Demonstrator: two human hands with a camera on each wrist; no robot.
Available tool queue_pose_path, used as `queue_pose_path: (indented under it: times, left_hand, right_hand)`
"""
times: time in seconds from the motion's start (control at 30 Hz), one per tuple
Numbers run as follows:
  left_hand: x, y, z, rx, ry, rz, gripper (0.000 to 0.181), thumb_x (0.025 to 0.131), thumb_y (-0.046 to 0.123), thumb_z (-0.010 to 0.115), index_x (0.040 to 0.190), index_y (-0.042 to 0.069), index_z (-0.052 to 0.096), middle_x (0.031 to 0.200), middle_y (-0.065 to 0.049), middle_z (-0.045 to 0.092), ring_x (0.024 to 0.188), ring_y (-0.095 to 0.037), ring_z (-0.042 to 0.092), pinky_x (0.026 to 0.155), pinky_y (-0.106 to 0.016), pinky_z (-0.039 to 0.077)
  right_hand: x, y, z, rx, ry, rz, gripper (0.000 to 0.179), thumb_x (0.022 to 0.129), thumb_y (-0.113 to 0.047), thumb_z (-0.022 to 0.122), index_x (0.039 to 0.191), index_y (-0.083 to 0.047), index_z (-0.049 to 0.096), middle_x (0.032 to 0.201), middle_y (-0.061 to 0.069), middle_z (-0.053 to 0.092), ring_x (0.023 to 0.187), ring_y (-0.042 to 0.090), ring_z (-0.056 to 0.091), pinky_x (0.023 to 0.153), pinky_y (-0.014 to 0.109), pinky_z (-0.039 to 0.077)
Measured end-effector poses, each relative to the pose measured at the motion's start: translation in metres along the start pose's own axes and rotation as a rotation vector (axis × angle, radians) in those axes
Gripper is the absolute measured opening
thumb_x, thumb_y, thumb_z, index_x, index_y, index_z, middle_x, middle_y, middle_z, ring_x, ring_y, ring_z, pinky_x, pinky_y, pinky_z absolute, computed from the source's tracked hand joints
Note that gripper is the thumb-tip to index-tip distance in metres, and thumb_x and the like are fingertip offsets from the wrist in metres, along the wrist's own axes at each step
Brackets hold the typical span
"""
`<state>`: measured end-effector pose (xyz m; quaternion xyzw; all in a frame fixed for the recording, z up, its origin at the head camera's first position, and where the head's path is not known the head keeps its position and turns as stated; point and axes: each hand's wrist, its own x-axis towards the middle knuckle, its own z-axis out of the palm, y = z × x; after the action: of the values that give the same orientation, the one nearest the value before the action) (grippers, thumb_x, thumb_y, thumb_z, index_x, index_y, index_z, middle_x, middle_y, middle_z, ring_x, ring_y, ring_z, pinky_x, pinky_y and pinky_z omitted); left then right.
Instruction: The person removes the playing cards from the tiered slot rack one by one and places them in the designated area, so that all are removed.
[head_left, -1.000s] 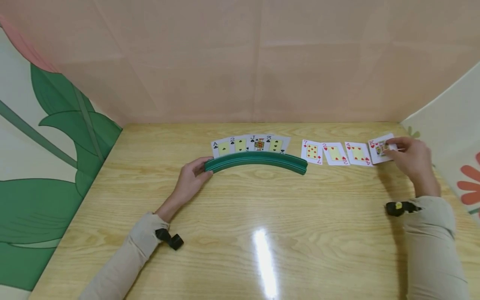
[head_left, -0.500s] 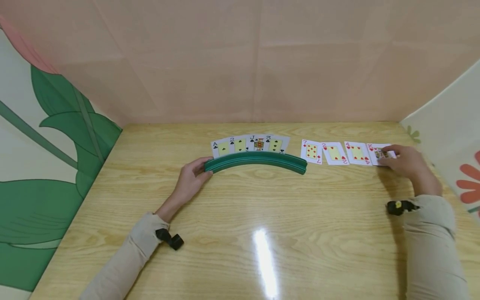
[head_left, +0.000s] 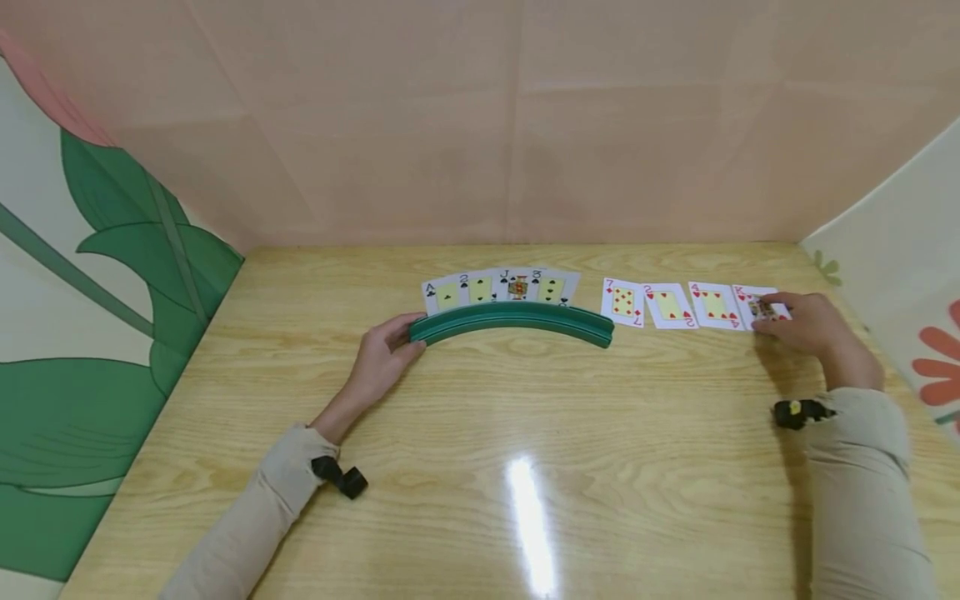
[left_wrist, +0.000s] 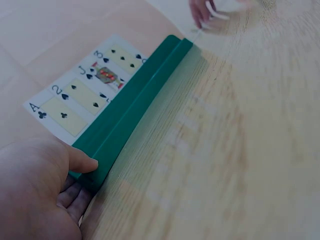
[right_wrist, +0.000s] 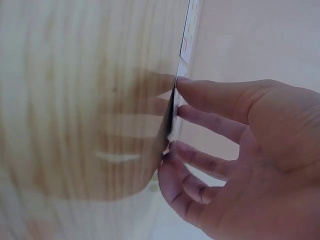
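Note:
My left hand (head_left: 381, 357) grips the left end of a curved green card holder (head_left: 517, 315), thumb on the near side. In the left wrist view the thumb (left_wrist: 82, 161) presses the holder's front, with fingers underneath. Upright in the holder's slot stand an ace of clubs (head_left: 447, 297), a two (head_left: 480, 288), a jack (head_left: 517, 287) and a three (head_left: 552, 289). At the right my right hand (head_left: 813, 329) pinches a king of hearts (head_left: 750, 302) by its edges. The right wrist view shows that card edge-on, tilted slightly over the table, with its right part hidden by fingers.
Between holder and king, a seven of diamonds (head_left: 623, 302), a two of hearts (head_left: 671, 306) and a four of hearts (head_left: 716, 305) lie face up in a row. The wooden table (head_left: 450, 458) meets a pink cloth backdrop (head_left: 510, 167) behind.
The king, raised and tilted a second ago, has come down to the table beside the four of hearts, with my right hand still on it. The left hand and holder stay put.

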<state>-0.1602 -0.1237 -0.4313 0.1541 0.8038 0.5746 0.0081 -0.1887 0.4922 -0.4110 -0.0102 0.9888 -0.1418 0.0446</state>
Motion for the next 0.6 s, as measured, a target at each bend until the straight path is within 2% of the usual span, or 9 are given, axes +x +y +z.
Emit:
queue_pose_path:
  times: [0.07,0.23,0.47,0.6]
  left_hand:
    - [0.001,-0.004,-0.001,-0.002,0.000,-0.003,0.039,0.094,-0.008,0.061,0.133,-0.008,0.056,0.135,-0.025,0.058,0.126,-0.035,0.056,0.106,-0.048,0.045]
    - [0.007,-0.028,0.000,-0.013,0.017,0.011,0.040,0.095,-0.004,0.062,0.135,-0.003,0.057,0.136,-0.021,0.059,0.126,-0.031,0.056,0.107,-0.046,0.045]
    - [0.006,-0.033,0.000,-0.016,0.028,0.010,0.038,0.095,0.000,0.065,0.132,0.004,0.061,0.134,-0.015,0.062,0.124,-0.027,0.058,0.106,-0.044,0.046]
    - [0.006,-0.034,0.002,-0.005,0.030,0.007,0.038,0.095,0.000,0.065,0.132,0.005,0.062,0.133,-0.013,0.062,0.124,-0.025,0.059,0.106,-0.042,0.046]
  right_hand:
    - [0.000,-0.001,-0.001,-0.017,-0.021,0.011,0.052,0.096,-0.024,0.061,0.131,0.013,0.048,0.117,0.050,0.047,0.099,0.060,0.049,0.080,0.067,0.042]
    - [-0.001,-0.005,-0.004,-0.035,-0.042,0.022,0.053,0.098,-0.026,0.058,0.134,0.011,0.046,0.120,0.052,0.043,0.102,0.064,0.046,0.079,0.068,0.041]
    - [-0.003,-0.010,-0.010,-0.033,-0.050,0.002,0.053,0.097,-0.022,0.058,0.133,0.014,0.043,0.122,0.051,0.043,0.107,0.067,0.042,0.087,0.072,0.039]
    - [-0.006,-0.022,-0.019,-0.010,-0.016,0.009,0.056,0.101,-0.026,0.053,0.138,0.014,0.039,0.127,0.052,0.038,0.111,0.067,0.039,0.093,0.075,0.034]
